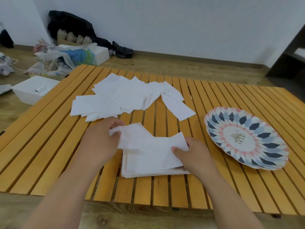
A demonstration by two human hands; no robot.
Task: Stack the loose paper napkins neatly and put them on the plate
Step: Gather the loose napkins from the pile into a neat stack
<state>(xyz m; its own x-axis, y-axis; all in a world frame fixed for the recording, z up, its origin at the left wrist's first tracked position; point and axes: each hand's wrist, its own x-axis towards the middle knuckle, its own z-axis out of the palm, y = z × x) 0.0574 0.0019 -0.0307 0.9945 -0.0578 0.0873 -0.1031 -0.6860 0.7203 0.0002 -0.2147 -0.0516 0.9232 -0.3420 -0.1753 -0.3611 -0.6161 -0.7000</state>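
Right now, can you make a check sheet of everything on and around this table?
Surface: slatted wooden table.
Job's things: loose napkins spread at the back; stack in front; plate empty, right.
Clutter: bags and a white box on the floor, left.
Hands: left hand and right hand pinch one napkin over the stack.
Cables: thin cord on the floor, far left.
Surroundings: white wall, wooden floor.

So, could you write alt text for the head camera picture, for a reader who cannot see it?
A left hand and a right hand hold one white napkin over a small napkin stack on a slatted wooden table. More loose napkins lie spread behind it, and a patterned plate at the right holds none.
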